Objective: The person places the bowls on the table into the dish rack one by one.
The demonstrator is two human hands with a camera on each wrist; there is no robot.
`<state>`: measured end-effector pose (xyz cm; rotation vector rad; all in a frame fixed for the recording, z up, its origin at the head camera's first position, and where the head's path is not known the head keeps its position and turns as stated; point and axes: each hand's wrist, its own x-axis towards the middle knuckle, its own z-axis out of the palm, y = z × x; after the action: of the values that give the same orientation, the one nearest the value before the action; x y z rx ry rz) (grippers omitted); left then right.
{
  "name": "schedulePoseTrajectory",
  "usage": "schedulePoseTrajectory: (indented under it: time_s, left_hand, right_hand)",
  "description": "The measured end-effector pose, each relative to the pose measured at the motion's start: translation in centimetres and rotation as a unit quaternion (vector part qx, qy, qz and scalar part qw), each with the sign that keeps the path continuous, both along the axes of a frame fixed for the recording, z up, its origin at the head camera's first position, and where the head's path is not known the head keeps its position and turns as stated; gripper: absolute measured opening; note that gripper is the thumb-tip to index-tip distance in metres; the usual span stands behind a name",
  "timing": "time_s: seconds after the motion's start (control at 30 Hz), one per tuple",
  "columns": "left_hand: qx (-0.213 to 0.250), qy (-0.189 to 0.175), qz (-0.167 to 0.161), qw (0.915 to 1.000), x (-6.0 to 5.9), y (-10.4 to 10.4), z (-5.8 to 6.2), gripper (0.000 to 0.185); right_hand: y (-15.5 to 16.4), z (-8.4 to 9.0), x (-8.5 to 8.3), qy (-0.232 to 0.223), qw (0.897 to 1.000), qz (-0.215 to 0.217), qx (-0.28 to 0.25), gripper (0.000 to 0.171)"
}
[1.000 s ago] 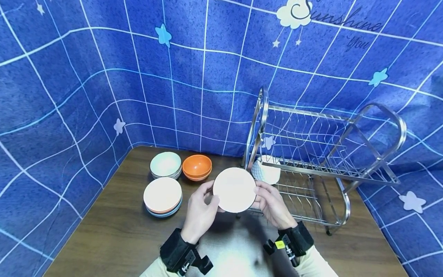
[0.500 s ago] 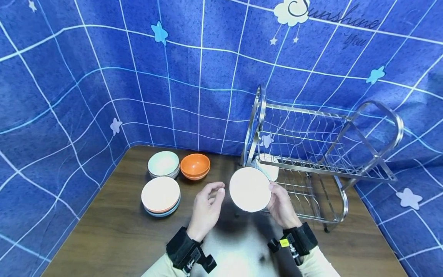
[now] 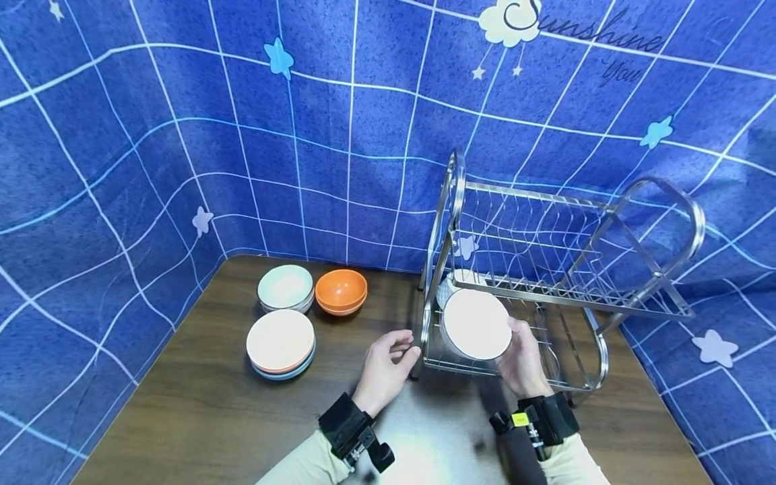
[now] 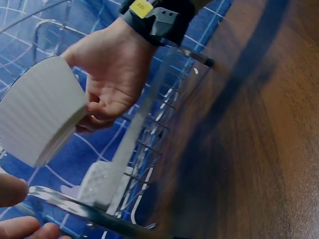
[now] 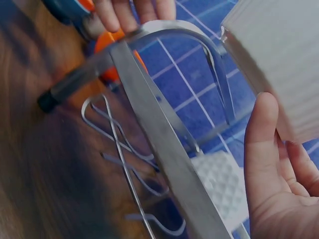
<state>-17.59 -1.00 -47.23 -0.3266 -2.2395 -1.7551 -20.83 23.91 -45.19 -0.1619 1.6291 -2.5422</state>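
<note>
My right hand [image 3: 524,360] grips a white bowl [image 3: 477,325] by its right side, its inside facing up toward the head camera. The left wrist view shows this bowl's ribbed outer wall [image 4: 45,112], tilted in front of the rack. Beside the front left upright of the metal dish rack [image 3: 426,330], my left hand [image 3: 386,370] has loosely bent fingers and holds nothing; its fingertips [image 5: 144,17] are right at the curved frame in the right wrist view. Another white bowl with a dimpled surface [image 5: 222,186] sits in the rack's lower level, partly hidden by the held bowl.
On the table [image 3: 200,404] at left stand pale bowls [image 3: 285,286], orange bowls [image 3: 341,289] and a mixed stack with a whitish bowl on top [image 3: 280,341]. The rack's upper shelf bar [image 3: 582,300] overhangs the lower level. A blue patterned cloth [image 3: 327,182] hangs behind.
Both hands held the bowl at first; the left let go. My right hand has carried the bowl right to the rack's lower level, and the left hand has moved right to the rack's upright.
</note>
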Motion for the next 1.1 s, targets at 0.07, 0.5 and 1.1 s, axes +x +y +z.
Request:
schedulePoseTrajectory:
  time_s: [0.07,0.5,1.1]
  left_hand:
    - [-0.005,0.004,-0.001,1.0000,-0.3,0.4,-0.2,0.029]
    - [0.013,-0.020,-0.003,0.9997,-1.0,2.1,-1.1,0.013]
    - [0.007,-0.012,0.007,0.9999,-1.1,2.1,-1.7,0.004]
  right_hand:
    - [0.6,0.0,-0.1,-0.006,1.000,-0.002,-0.003,0.041]
    - [3.3,0.7,-0.7,0.020,1.000,-0.009,-0.001,0.029]
    - [4.7,2.8,-2.2,0.017,0.923,-0.199,0.330,0.042]
